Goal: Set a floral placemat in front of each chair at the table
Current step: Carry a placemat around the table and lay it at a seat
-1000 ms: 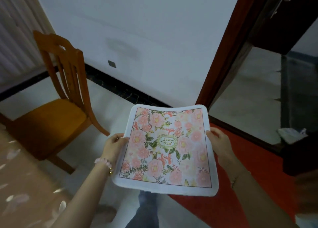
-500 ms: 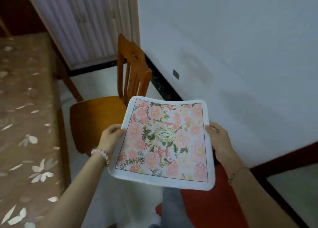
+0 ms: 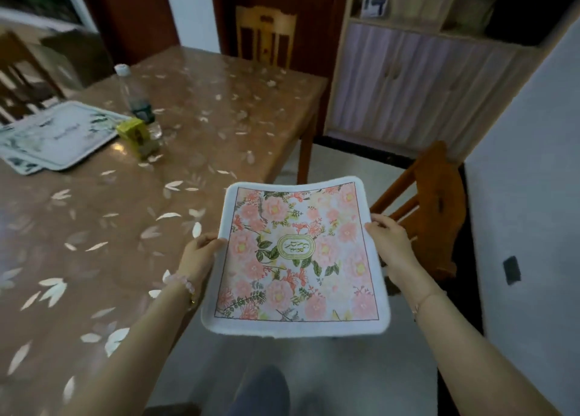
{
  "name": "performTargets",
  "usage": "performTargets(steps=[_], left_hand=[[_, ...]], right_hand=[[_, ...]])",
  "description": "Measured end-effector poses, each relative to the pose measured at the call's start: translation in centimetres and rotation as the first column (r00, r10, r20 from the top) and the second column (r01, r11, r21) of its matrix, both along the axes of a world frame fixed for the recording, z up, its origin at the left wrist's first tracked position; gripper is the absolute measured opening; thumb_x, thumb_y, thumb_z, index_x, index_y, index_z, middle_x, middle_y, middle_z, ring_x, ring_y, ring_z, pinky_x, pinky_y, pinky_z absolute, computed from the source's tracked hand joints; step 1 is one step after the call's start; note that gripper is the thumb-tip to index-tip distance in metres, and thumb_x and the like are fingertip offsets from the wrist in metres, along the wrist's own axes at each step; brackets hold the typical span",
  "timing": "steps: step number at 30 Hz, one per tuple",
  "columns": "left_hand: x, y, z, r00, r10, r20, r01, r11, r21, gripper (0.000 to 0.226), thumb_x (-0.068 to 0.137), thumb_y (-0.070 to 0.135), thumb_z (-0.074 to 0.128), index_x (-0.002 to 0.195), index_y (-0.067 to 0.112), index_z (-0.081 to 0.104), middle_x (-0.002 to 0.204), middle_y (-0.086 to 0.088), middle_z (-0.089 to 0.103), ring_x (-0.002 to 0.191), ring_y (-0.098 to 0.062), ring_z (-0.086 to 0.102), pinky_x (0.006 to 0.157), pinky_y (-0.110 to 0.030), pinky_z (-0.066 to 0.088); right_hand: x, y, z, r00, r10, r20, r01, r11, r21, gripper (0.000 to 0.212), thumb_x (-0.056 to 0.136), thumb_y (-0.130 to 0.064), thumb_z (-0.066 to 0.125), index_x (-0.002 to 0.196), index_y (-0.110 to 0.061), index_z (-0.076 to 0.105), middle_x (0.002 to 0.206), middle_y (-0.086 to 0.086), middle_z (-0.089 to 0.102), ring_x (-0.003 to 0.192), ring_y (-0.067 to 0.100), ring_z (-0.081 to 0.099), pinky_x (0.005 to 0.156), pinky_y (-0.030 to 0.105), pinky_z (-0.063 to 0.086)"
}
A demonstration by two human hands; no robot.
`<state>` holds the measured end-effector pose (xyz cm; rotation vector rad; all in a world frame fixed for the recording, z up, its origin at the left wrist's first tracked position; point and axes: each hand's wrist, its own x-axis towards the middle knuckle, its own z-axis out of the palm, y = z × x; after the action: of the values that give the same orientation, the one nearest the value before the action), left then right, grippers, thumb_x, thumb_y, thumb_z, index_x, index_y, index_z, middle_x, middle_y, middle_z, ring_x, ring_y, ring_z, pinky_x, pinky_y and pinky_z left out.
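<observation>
I hold a pink floral placemat (image 3: 298, 258) with a white border flat in the air, beside the table's near right edge. My left hand (image 3: 201, 255) grips its left edge and my right hand (image 3: 389, 243) grips its right edge. The brown table (image 3: 204, 139) with a white leaf pattern fills the left half of the view. Two pale placemats (image 3: 59, 133), stacked with offset edges, lie on its far left. An orange wooden chair (image 3: 436, 202) stands to my right, a second chair (image 3: 266, 35) at the table's far end, a third chair (image 3: 18, 76) at the far left.
A clear water bottle (image 3: 135, 101) and a small yellow box (image 3: 133, 134) stand on the table near the pale mats. A wooden cabinet (image 3: 408, 82) with lilac doors sits behind the table. A white wall (image 3: 527, 180) runs along the right, close behind the orange chair.
My view has swung left from the wall and doorway to the table. The placemat stays held in both hands, now beside the table's near right edge.
</observation>
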<state>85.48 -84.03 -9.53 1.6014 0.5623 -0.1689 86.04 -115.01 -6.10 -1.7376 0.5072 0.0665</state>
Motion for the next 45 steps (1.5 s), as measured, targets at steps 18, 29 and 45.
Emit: performTargets(steps=[18,29,45], left_hand=[[25.7,9.6,-6.5,0.904,0.406,-0.136,-0.412,0.911,-0.022,0.017,0.088,0.009,0.051,0.075,0.019,0.056,0.078,-0.010,0.054,0.073,-0.025,0.049,0.068,-0.035,0.042],[30.8,13.0,-7.9,0.828,0.537,-0.159,-0.539,0.841,0.033,0.018,0.085,0.004,0.055,0.076,0.017,0.064,0.071,-0.008,0.060,0.062,-0.020,0.055,0.055,-0.027,0.048],[20.8,8.3,0.0,0.792,0.604,0.086,-0.598,0.797,-0.087,0.023,0.094,0.011,0.045,0.076,0.014,0.060,0.072,-0.006,0.059,0.065,-0.017,0.056,0.062,-0.028,0.046]], right_hand=[[40.5,14.5,-6.0,0.930,0.347,-0.123,-0.341,0.938,0.068,0.033,0.082,0.002,0.053,0.108,-0.016,0.061,0.083,0.003,0.068,0.053,0.010,0.067,0.043,0.021,0.050],[50.5,19.3,-11.1,0.891,0.394,-0.225,-0.423,0.901,-0.098,0.025,0.083,-0.004,0.052,0.102,-0.017,0.063,0.083,0.004,0.069,0.061,0.018,0.062,0.049,0.025,0.049],[39.3,19.0,-5.1,0.814,0.580,0.024,-0.578,0.814,-0.062,0.017,0.089,-0.009,0.053,0.097,-0.010,0.068,0.083,-0.001,0.064,0.072,0.013,0.059,0.063,0.022,0.049]])
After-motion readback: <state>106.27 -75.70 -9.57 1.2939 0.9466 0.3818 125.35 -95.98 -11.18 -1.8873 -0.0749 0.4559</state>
